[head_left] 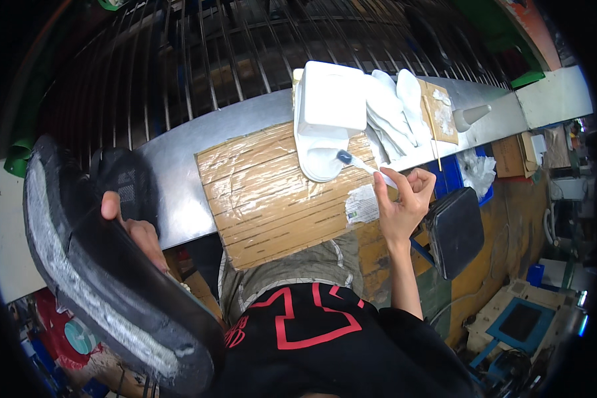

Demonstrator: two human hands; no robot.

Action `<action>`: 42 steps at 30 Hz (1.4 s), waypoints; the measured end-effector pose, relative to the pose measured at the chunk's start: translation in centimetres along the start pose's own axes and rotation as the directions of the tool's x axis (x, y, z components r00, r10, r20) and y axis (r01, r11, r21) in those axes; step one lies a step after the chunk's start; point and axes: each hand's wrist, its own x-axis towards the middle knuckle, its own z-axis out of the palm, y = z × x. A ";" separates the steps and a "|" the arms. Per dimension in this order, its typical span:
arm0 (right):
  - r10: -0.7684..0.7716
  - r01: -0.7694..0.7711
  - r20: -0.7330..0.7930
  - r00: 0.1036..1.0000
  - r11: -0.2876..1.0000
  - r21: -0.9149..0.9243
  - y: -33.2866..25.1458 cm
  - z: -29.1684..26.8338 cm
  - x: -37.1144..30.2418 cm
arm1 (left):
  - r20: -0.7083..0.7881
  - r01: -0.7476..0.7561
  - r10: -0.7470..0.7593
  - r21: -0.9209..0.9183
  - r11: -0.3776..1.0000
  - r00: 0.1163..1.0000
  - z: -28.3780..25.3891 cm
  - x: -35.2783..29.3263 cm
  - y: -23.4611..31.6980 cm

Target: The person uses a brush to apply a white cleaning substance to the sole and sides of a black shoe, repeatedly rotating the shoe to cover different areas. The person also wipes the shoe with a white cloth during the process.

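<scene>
At the left, my left hand (144, 240) is closed around a large black shoe (116, 268), tilted up close to me. A whitish, smeared band runs along the shoe's bottom edge. In my right hand (404, 205) is a small brush (363, 164) with a pale handle, pinched between thumb and fingers. Its dark head is over the rim of a white dispenser (331, 99) with a rounded open cup in front; whether it touches the cup I cannot tell. Another dark shoe (123, 182) stands behind the held one.
A taped cardboard sheet (265, 192) covers part of the metal bench (179, 199). Several white sole-shaped pieces (395, 109), a thin stick (433, 129) and a grey cone-tipped bottle (472, 117) lie at right. Behind runs a roller conveyor (225, 60). A black-seated stool (456, 232) stands right.
</scene>
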 end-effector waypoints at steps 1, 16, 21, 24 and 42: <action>0.015 -0.015 -0.008 1.000 1.000 0.002 0.3 0.1 -0.4 | 0.019 0.092 -0.091 -0.081 0.992 0.996 0.4 0.5 0.4; -0.287 0.066 0.232 0.929 0.747 0.662 -10.2 -2.6 5.3 | -0.782 0.193 0.092 0.264 0.945 0.617 9.9 0.6 -8.1; -0.404 0.178 0.145 0.903 0.659 0.731 -13.6 -1.6 5.2 | -0.757 0.203 0.028 0.211 0.956 0.653 10.4 2.3 -7.6; -0.442 0.242 0.110 0.890 0.665 0.707 -14.5 -1.4 5.4 | -0.702 0.260 -0.097 0.129 0.957 0.706 9.8 2.0 -7.6; -0.472 0.418 -0.090 0.877 0.656 0.628 -17.5 -1.3 8.1 | -0.339 0.201 0.029 0.623 0.756 0.940 8.8 2.1 -7.6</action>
